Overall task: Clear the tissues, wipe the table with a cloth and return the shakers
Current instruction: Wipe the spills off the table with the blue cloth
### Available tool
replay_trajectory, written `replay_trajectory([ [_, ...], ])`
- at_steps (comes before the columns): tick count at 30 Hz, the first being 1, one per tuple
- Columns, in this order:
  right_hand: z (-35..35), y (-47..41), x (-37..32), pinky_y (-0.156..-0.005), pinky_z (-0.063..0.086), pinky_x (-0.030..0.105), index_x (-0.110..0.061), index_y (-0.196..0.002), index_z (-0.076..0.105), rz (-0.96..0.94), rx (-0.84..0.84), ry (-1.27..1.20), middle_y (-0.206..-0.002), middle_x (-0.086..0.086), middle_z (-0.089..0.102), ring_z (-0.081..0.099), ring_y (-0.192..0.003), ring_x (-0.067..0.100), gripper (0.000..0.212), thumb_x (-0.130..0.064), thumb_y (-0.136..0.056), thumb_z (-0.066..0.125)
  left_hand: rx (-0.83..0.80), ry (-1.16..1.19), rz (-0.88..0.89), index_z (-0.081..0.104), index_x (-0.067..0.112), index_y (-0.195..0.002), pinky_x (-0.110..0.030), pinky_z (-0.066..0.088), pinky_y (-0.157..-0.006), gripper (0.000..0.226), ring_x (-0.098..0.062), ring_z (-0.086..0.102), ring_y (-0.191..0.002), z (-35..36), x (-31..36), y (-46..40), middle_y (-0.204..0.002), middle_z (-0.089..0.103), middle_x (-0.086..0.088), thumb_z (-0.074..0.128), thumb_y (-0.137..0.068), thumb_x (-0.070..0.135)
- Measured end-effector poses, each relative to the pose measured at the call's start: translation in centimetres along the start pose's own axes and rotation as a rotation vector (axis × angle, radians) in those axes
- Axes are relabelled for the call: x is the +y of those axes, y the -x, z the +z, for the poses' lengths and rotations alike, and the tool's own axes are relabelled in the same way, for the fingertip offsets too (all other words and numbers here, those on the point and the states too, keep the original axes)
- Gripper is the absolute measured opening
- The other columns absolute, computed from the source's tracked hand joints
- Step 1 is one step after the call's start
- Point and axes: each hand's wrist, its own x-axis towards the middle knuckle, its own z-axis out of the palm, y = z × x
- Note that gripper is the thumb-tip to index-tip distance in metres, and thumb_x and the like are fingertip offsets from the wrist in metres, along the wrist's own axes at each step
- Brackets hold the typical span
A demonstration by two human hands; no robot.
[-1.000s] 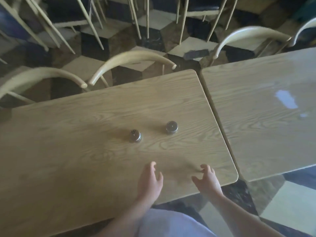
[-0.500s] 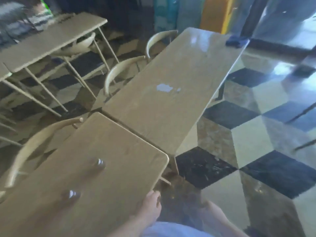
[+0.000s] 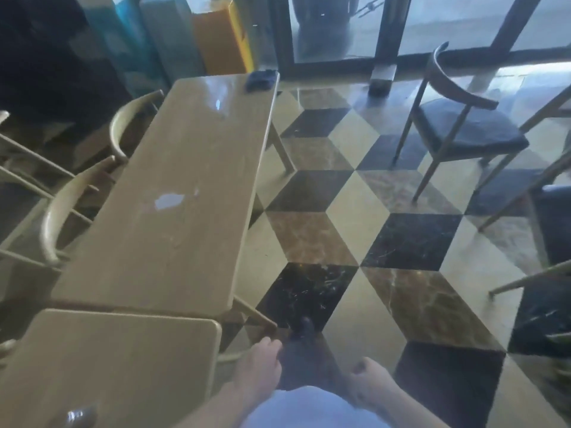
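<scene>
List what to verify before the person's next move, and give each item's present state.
1. Both hands free: left hand and right hand hold nothing. Ok.
2. Cloth located: a dark cloth lies on the far corner of the long table. Ok.
3. Cloth within reach: at the other end of the table from the hands. Not ok.
4. Path clear: bare floor alongside the table. Ok.
5. Tissues cleared: pale patches on the table, tissue or glare. Cannot tell.
6. Shakers returned: one shaker in view, blurred. Cannot tell.
</scene>
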Motion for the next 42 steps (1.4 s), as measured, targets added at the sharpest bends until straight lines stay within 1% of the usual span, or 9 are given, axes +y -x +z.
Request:
replay_trajectory([
  [4, -1.1, -5.3, 2.1, -0.080, 0.048, 0.031, -0.020, -0.068, 0.044, 0.079, -0.027, -0.069, -0.072, -0.004, 0.045, 0.053, -0.074, 0.014, 0.011, -0.028, -0.072, 0.051, -0.020, 0.001, -0.017, 0.057, 0.029, -0.108, -0.032, 0.053, -0.085, 0.019, -0.016, 0.062, -0.096, -1.6, 0.0, -4.1, -0.104, 0.058, 0.010, 0.047, -0.092, 0.030],
  [6, -3.1, -5.8, 1.1, -0.078, 0.045, 0.026, -0.023, -0.074, 0.050, 0.106, 0.014, -0.089, -0.076, -0.007, 0.049, 0.061, -0.091, 0.020, 0.011, -0.026, -0.083, 0.056, -0.034, 0.011, -0.022, 0.053, 0.037, -0.097, -0.037, 0.055, -0.081, 0.012, -0.016, 0.063, -0.087, -2.7, -0.7, -7.6, -0.095, 0.059, 0.015, 0.047, -0.087, 0.036],
  [11, -8.7, -5.7, -4.1, -0.081, 0.051, 0.027, -0.024, -0.074, 0.045, 0.177, 0.095, -0.081, -0.079, -0.006, 0.050, 0.048, -0.069, 0.009, 0.015, -0.023, -0.086, 0.054, -0.173, -0.027, 0.012, 0.052, 0.030, -0.093, -0.039, 0.055, -0.078, 0.006, -0.018, 0.063, -0.087, -8.0, -1.0, -15.5, -0.098, 0.060, 0.005, 0.047, -0.088, 0.030],
  [13, -11.0, -6.3, -6.8, -0.084, 0.049, 0.028, -0.022, -0.084, 0.053, 0.189, 0.121, -0.037, -0.089, -0.004, 0.057, 0.053, -0.080, 0.013, 0.007, -0.028, -0.085, 0.055, -0.193, -0.060, 0.032, 0.054, 0.027, -0.100, -0.036, 0.053, -0.079, 0.014, -0.022, 0.060, -0.088, -10.1, -1.1, -17.9, -0.105, 0.060, 0.000, 0.045, -0.090, 0.025],
  [16, -14.2, -8.4, -10.6, -0.087, 0.052, 0.033, -0.023, -0.100, 0.062, 0.171, 0.187, 0.004, -0.104, -0.003, 0.064, 0.060, -0.096, 0.018, 0.033, -0.042, -0.074, 0.052, -0.194, -0.038, 0.034, 0.050, 0.025, -0.095, -0.036, 0.046, -0.076, 0.009, -0.028, 0.059, -0.093, -12.6, -1.5, -21.6, -0.101, 0.056, -0.004, 0.043, -0.089, 0.023],
  [21, -18.1, -10.1, -17.8, -0.087, 0.052, 0.033, -0.023, -0.108, 0.058, 0.084, 0.249, 0.113, -0.112, 0.003, 0.053, 0.057, -0.098, 0.023, 0.025, -0.032, -0.086, 0.050, -0.212, -0.018, 0.008, 0.053, 0.017, -0.111, -0.033, 0.040, -0.075, 0.022, -0.029, 0.058, -0.104, -15.9, -1.6, -26.1, -0.115, 0.059, -0.007, 0.042, -0.092, 0.019],
  [30, -23.9, -16.2, -23.9, -0.096, 0.049, 0.033, -0.020, -0.135, 0.048, 0.120, 0.148, 0.240, -0.135, 0.006, 0.051, 0.054, -0.117, 0.026, 0.048, -0.032, -0.089, 0.050, -0.303, 0.034, -0.043, 0.055, 0.018, -0.112, -0.037, 0.048, -0.081, 0.025, -0.028, 0.056, -0.095, -19.1, -2.6, -33.2, -0.114, 0.058, -0.007, 0.041, -0.091, 0.020],
  [35, -29.1, -21.7, -27.6, -0.060, 0.040, 0.018, -0.018, -0.122, 0.056, 0.062, 0.136, 0.210, -0.118, 0.003, 0.063, 0.060, -0.096, 0.019, 0.034, -0.026, -0.089, 0.053, -0.307, 0.079, -0.106, 0.057, 0.018, -0.108, -0.037, 0.046, -0.075, 0.025, -0.029, 0.057, -0.096, -21.6, -1.9, -38.6, -0.110, 0.059, -0.007, 0.041, -0.089, 0.018],
  [42, -42.4, -29.6, -36.1, -0.060, 0.040, 0.025, -0.022, -0.093, 0.051, -0.060, 0.070, 0.337, -0.083, -0.005, 0.053, 0.052, -0.076, 0.013, 0.006, -0.026, -0.089, 0.051, -0.164, 0.336, -0.312, 0.042, 0.020, -0.074, -0.030, 0.032, -0.058, 0.021, -0.024, 0.051, -0.079, -28.0, 1.7, -48.3, -0.089, 0.051, -0.003, 0.039, -0.092, 0.010],
])
